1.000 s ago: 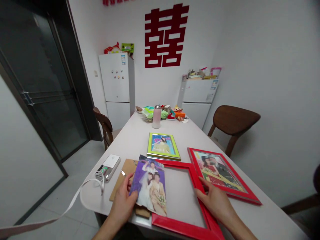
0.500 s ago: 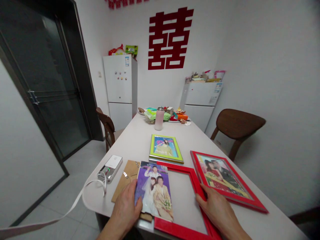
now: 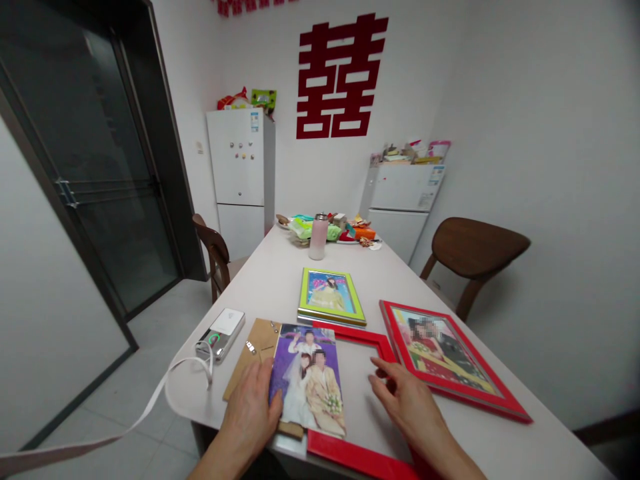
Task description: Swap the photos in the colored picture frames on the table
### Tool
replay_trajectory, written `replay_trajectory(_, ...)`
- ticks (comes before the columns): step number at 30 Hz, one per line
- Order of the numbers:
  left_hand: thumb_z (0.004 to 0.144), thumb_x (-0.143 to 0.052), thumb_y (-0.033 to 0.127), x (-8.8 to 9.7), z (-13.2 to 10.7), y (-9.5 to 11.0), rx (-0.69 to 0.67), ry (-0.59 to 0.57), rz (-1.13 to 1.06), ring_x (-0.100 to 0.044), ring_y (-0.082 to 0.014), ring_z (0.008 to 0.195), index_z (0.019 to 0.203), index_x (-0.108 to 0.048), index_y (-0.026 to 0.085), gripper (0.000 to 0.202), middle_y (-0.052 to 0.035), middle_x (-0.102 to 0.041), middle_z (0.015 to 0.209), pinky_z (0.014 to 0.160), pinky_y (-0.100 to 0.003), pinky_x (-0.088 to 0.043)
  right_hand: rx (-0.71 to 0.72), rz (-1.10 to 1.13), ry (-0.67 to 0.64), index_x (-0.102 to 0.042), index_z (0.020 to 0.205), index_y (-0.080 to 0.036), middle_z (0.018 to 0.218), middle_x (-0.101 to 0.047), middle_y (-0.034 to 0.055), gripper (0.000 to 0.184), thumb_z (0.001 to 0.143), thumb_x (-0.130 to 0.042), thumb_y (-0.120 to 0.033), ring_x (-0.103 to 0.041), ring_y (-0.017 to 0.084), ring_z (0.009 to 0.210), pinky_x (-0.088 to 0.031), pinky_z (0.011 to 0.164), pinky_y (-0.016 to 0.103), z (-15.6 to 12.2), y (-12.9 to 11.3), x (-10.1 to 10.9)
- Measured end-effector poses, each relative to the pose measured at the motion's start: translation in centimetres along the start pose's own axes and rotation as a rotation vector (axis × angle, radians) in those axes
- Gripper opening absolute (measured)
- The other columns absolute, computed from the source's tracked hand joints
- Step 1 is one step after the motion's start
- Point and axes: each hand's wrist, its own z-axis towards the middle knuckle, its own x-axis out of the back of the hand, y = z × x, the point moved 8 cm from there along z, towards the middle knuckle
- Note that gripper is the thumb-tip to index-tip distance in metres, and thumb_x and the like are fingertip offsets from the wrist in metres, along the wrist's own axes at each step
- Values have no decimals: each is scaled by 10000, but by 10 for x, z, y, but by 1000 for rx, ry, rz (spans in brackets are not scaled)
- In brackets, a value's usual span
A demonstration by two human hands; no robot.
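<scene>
My left hand point(image 3: 250, 403) grips the left edge of a wedding photo print point(image 3: 313, 387), thumb on its face. The print lies partly over a brown backing board point(image 3: 253, 343) with metal clips and partly over the left side of an empty red picture frame point(image 3: 363, 460). Above the frame's opening is my right hand point(image 3: 407, 400), its thumb and fingers apart with nothing in them. Part of the frame's right side is hidden behind that hand. To the right lies another red picture frame point(image 3: 453, 357) with a couple's photo in it.
A green picture frame point(image 3: 333, 297) lies farther back on the white table point(image 3: 280, 280). On the left is a power bank point(image 3: 223, 333) with a white strap. A pink bottle point(image 3: 319, 237) and snack packets stand behind. Wooden chairs point(image 3: 477, 247) flank the table.
My right hand has let go of the red frame's right side and moved left over its opening. The photo stays in my left hand, nearly in place.
</scene>
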Motion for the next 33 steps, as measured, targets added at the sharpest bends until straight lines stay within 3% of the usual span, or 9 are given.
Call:
replay_trajectory(11,696,-427,162,5,-7,14,-102,58,-161,-460,-245,971,1068,-486,147,377,-113,-525,1026,854,-415,-378,-270,686,-306,-391,1168,-42,459,-527,-40,549,702,-453,-326,-465,105,360,-343,354,202,-1,-19,-71)
replay_trajectory(15,689,-466,193,1,-13,25,-149,7,-173,-422,-257,1049,1115,-458,127,431,-135,-489,1118,905,-432,-339,-338,920,-442,-511,1005,-93,492,-554,-32,379,678,-480,-281,-451,77,344,-343,343,178,-4,-32,-82)
replay_trajectory(18,664,-517,229,-7,-19,41,-253,-45,-184,-350,-276,1138,1180,-405,137,537,-141,-408,1236,946,-457,-289,-390,1065,-411,-565,814,-98,529,-580,-10,227,648,-503,-240,-478,72,393,-345,359,163,-4,-41,-77)
replay_trajectory(20,653,-513,197,-11,-20,51,-319,-45,-185,-297,-281,1181,1218,-362,135,588,-140,-348,1290,960,-471,-266,-392,1129,-335,-565,796,-106,566,-599,-2,211,636,-524,-237,-496,76,423,-350,376,164,-1,-48,-65)
replay_trajectory(25,690,-350,47,11,-8,70,-435,146,-299,-293,-219,1198,1225,-364,130,541,-110,-378,1282,982,-413,-270,-301,1233,-212,-532,945,-143,660,-617,0,361,648,-569,-345,-529,95,479,-401,440,200,4,-75,-29)
replay_trajectory(27,730,-314,51,24,-2,71,-399,224,-434,-359,-192,1162,1205,-394,150,492,-83,-438,1240,976,-371,-295,-284,1279,-193,-523,966,-149,722,-618,19,398,663,-556,-404,-552,106,541,-429,492,220,3,-79,-23)
replay_trajectory(29,771,-312,87,33,2,69,-291,279,-628,-427,-180,1109,1173,-429,163,426,-63,-497,1186,958,-340,-324,-365,1274,-170,-512,993,-158,821,-620,48,428,666,-550,-432,-580,131,635,-451,544,241,-2,-69,-29)
replay_trajectory(33,829,-367,252,21,3,67,24,240,-1091,-528,-204,986,1083,-500,151,304,-61,-589,1058,858,-317,-412,-592,1347,-139,-502,971,-176,930,-617,75,373,683,-538,-410,-599,176,803,-476,680,298,-15,-38,-54)
